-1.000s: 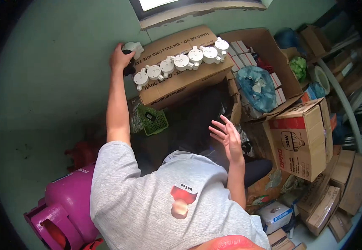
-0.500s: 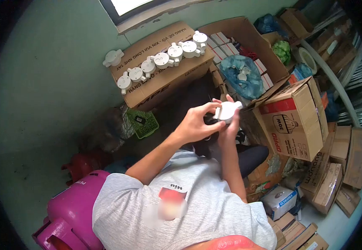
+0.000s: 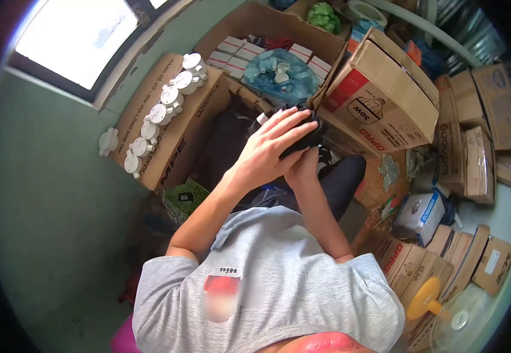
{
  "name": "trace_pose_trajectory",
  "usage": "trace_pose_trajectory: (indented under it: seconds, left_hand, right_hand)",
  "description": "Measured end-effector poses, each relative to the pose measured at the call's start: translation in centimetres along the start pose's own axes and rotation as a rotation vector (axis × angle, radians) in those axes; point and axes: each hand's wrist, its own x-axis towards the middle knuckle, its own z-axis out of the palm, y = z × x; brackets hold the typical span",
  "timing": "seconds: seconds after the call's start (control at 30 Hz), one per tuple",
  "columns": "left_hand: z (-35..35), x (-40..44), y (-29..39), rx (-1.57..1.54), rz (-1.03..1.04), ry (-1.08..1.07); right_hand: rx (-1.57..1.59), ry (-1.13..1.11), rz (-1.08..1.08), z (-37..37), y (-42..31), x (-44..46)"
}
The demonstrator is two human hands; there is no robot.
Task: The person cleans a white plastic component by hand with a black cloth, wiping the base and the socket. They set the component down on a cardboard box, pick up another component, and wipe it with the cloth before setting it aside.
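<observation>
My left hand [image 3: 272,140] lies with long, nearly straight fingers across a crumpled black cloth [image 3: 306,139], pressing on it. My right hand [image 3: 304,167] is beneath, cupping the cloth from below; its fingers are mostly hidden. Past my left index finger pokes the short white spout of a round junction box [image 3: 261,119], the rest covered by hand and cloth. More white round plastic junction boxes [image 3: 161,114] stand in a row on a long cardboard carton [image 3: 180,136] to the left, and a single junction box [image 3: 108,141] sits at its far edge.
Ahead, an open carton [image 3: 238,22] holds small white boxes and a blue plastic bag [image 3: 288,82] with white parts. A lamp carton [image 3: 379,100] stands on the right, with stacked cartons [image 3: 473,141] beyond. A yellow-and-clear fan [image 3: 426,300] is low right; a green basket [image 3: 185,197] is below left.
The view has turned. The white junction box, seen between both hands before, is now largely covered by the black cloth and my left hand, which has moved from pinching it to lying flat over it.
</observation>
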Motion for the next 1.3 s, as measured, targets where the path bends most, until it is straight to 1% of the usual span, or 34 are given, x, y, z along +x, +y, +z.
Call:
trace_pose_trajectory:
  seconds: [0.03, 0.07, 0.13, 0.17, 0.2, 0.27, 0.3, 0.33, 0.37, 0.4, 0.43, 0.47, 0.53, 0.57, 0.6, 0.67, 0.7, 0.73, 0.8, 0.83, 0.87, 0.9, 0.93, 0.97, 1.0, 1.03, 1.07, 1.1, 1.13, 1.17, 1.2, 1.27, 1.3]
  left_hand:
    - [0.2, -0.4, 0.2, -0.041, -0.022, -0.05]
    - [0.4, -0.7, 0.2, -0.05, -0.014, -0.063]
    - [0.5, -1.6, -0.3, -0.039, 0.03, -0.172]
    - [-0.2, -1.5, 0.0, -0.089, 0.027, -0.201]
    - [-0.9, -1.3, -0.1, -0.088, 0.033, -0.211]
    - [-2.1, -0.8, -0.1, -0.253, -0.042, -0.276]
    - [-2.4, 0.0, 0.4, -0.329, -0.051, -0.141]
    - [-2.4, 0.5, -0.5, -0.338, -0.021, -0.053]
    - [-1.7, 1.2, -0.4, -0.342, -0.05, 0.065]
    - [-0.5, 1.9, 0.0, -0.346, -0.079, 0.185]
    - [0.4, 2.4, 0.2, -0.36, -0.058, 0.148]
    - [1.9, 2.3, 0.2, -0.284, -0.01, 0.115]
    - [4.4, 1.8, 1.6, -0.023, 0.083, 0.121]
    - [4.6, 1.4, 2.2, -0.043, 0.042, 0.08]
    - [4.5, 1.1, 2.0, -0.046, 0.048, 0.071]
    - [3.5, 0.3, 0.9, -0.279, 0.016, -0.18]
    - [2.7, 0.2, 1.0, -0.423, -0.09, -0.271]
    - [2.4, 0.2, 0.6, -0.422, -0.086, -0.273]
    - [2.0, 0.7, -0.1, -0.355, -0.063, -0.026]
    - [2.1, 1.2, -0.4, -0.333, -0.05, 0.073]
    - [2.6, 1.7, -0.4, -0.389, -0.063, 0.169]
    - [3.4, 2.3, -0.1, -0.381, -0.079, 0.181]
    - [4.2, 2.6, 0.4, -0.374, -0.096, 0.194]
    - [5.3, 2.3, 0.8, -0.309, -0.055, 0.117]
    - [6.2, 1.9, 1.7, -0.055, 0.042, 0.17]
    - [6.0, 1.4, 2.2, -0.026, 0.081, 0.123]
    - [5.8, 1.3, 2.6, 0.004, 0.124, 0.076]
    - [5.6, 1.1, 2.2, 0.005, 0.134, 0.075]
    - [5.3, 0.5, 1.5, -0.075, 0.139, -0.06]
    - [4.7, 0.1, 1.0, -0.155, 0.139, -0.195]
    - [4.2, 0.2, 0.2, -0.226, 0.13, -0.203]
    - [2.9, 0.4, -0.4, -0.36, -0.029, -0.124]
    - [2.8, 1.1, -0.1, -0.363, -0.027, 0.025]
  right_hand:
    - [0.015, 0.079, 0.039, -1.2, -0.2, 0.4]
    - [0.024, 0.064, 0.027, -1.7, -0.6, 0.3]
    - [0.248, -0.316, 0.126, -2.8, -2.2, 1.6]
    - [0.317, -0.054, 0.038, -2.2, -2.3, 1.6]
    - [0.331, 0.022, 0.004, -2.0, -3.0, 1.7]
    - [0.187, 0.065, 0.014, -0.9, -4.9, 0.9]
    - [0.194, 0.071, 0.008, -1.3, -5.1, 0.5]
    - [0.155, -0.013, 0.053, -1.6, -5.3, 0.1]
    - [0.113, -0.098, 0.096, -1.8, -5.3, -0.2]
    - [0.116, -0.095, 0.09, -1.5, -4.7, -0.5]
    - [0.038, -0.021, 0.002, -0.8, -3.6, -0.7]
    - [-0.04, 0.054, -0.084, -0.4, -2.9, -0.8]
    - [0.271, -0.102, -0.019, 0.7, -4.2, 0.4]
    - [0.295, -0.064, -0.057, 0.0, -4.6, 0.6]
    - [0.319, -0.027, -0.1, -1.1, -5.1, 1.1]
    - [0.244, 0.124, -0.22, -2.2, -6.6, 1.9]
    - [0.211, 0.134, -0.25, -2.3, -7.6, 1.7]
    - [0.178, 0.142, -0.28, -2.2, -8.6, 1.6]
    - [0.152, 0.126, -0.246, -1.6, -9.3, 0.5]
    - [0.105, 0.037, -0.184, -1.5, -9.2, -0.1]
    - [0.057, -0.052, -0.122, -1.4, -9.1, -0.6]
    - [0.103, -0.001, -0.097, -0.3, -8.1, -0.9]
    - [0.188, 0.1, -0.094, -0.5, -6.5, -0.7]
    - [0.169, 0.064, -0.109, 0.6, -6.1, -0.9]
    - [0.149, 0.026, -0.125, 1.6, -6.0, -1.1]
    - [0.261, -0.046, -0.107, 0.2, -6.4, -0.6]
    - [0.276, -0.038, -0.117, -0.3, -7.1, -0.4]
    - [0.244, -0.007, -0.132, -1.7, -7.4, -0.1]
    - [0.211, 0.027, -0.141, -3.0, -7.5, 0.2]
    - [0.203, 0.213, -0.148, -2.9, -7.9, 0.5]
    - [0.174, 0.267, -0.146, -2.8, -8.3, 0.3]
    - [0.147, 0.207, -0.149, -2.2, -8.3, -0.6]
    - [0.105, 0.15, -0.125, -2.4, -8.1, -1.0]
